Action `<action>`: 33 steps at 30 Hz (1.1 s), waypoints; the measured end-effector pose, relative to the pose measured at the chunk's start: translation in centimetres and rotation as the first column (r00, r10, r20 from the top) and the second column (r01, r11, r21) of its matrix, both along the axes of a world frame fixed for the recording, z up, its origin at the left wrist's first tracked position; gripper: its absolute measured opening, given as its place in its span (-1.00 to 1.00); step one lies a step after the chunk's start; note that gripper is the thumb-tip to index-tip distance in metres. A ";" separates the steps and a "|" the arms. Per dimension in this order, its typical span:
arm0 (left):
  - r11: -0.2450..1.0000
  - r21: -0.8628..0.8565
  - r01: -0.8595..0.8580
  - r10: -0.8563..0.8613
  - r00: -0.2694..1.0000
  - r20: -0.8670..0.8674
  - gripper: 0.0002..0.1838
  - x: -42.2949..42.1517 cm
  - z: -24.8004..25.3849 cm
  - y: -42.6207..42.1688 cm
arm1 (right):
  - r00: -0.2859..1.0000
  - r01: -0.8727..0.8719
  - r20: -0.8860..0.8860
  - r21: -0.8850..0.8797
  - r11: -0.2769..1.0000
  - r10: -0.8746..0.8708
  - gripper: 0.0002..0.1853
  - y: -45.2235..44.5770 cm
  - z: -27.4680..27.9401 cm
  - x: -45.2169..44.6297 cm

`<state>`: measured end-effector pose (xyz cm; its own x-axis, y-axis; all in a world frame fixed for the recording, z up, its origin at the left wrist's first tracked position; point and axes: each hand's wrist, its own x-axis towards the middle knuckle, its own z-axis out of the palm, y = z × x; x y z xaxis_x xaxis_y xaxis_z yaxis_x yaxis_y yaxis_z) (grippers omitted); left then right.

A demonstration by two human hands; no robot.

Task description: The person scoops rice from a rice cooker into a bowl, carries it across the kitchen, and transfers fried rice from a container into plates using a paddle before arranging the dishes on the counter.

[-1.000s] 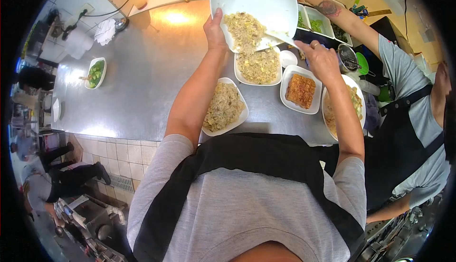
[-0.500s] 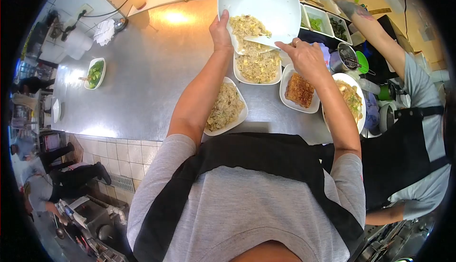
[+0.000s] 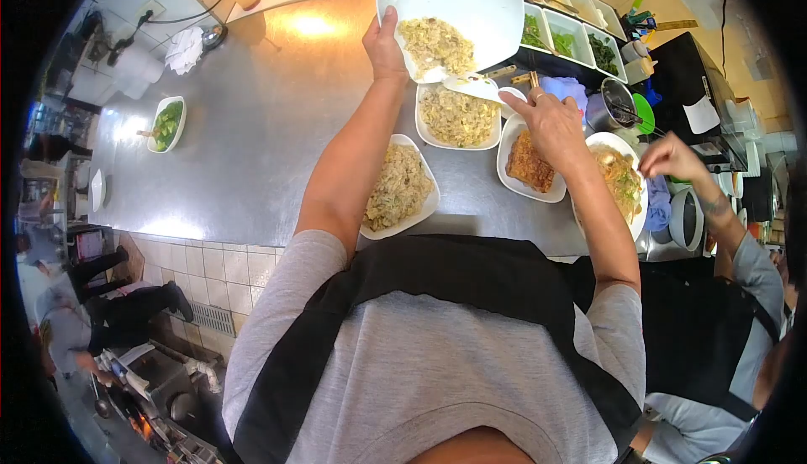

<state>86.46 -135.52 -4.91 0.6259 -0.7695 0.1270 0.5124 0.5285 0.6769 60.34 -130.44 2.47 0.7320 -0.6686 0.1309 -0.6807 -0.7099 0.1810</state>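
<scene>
A: Grip status?
B: My left hand [image 3: 387, 48] has the big white dish [image 3: 471, 10] by its left edge, thumb on the inside face. Fingers behind it are hidden, so can't tell how they're set. My right-hand fingers pinch the handle of a white spatula [image 3: 473, 87], index laid along it.

A: Where's the rice?
B: 2 spots matter. A clump of rice [image 3: 435, 44] low in the big dish, close to the lip, and a heap in the small bowl [image 3: 461, 147] just below that lip. Blade is at the lip, over the bowl's far side. Can't tell if it touches either.

A: How to run it clean?
B: I read this as scraping across. Tilt the dish toward me, lip over the middle of the bowl, not the rim. Blade flat on the dish, short strokes, small loads. Bowl looks near full, so aim for the centre or grains may roll off.

A: Hazards?
B: 3. The other rice bowl [image 3: 422, 212] sits by my left forearm. A browned cutlet [image 3: 530, 163] is right beside my right wrist, so wrist high. A co-worker's hand [image 3: 672, 159] is off to my right, so elbow in. Also, bench [image 3: 277, 128] looks slick: don't lean the dish on the bowl.
</scene>
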 end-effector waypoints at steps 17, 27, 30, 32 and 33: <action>0.998 -0.034 0.052 -0.059 0.965 -0.255 -0.44 3.6 2.5 3.4 | 0.982 0.174 0.045 0.144 0.974 -0.182 -0.49 1.3 -2.4 -1.0; 0.994 0.100 -0.053 0.072 0.979 -0.193 -0.41 7.1 3.3 15.0 | 0.994 0.113 -0.020 0.073 0.991 -0.112 -0.45 4.6 -3.5 0.5; 0.986 0.152 -0.074 0.099 0.982 -0.161 -0.42 6.6 4.3 19.4 | 0.981 0.072 0.168 0.119 0.990 -0.092 -0.45 5.1 -1.2 -0.4; 0.988 0.135 -0.075 0.090 0.990 -0.108 -0.42 6.1 4.0 21.4 | 0.926 -0.018 0.375 0.181 0.983 -0.052 -0.45 5.8 0.8 -1.1; 0.989 0.127 -0.076 0.087 0.993 -0.083 -0.42 5.8 3.8 22.2 | 0.923 -0.081 0.385 0.171 0.982 0.009 -0.45 6.3 1.6 -0.7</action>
<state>92.30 -113.31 -1.13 0.6918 -0.7217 -0.0246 0.5317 0.4861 0.6935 59.63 -124.10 4.08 0.6805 -0.6745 0.2863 -0.6389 -0.7375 -0.2190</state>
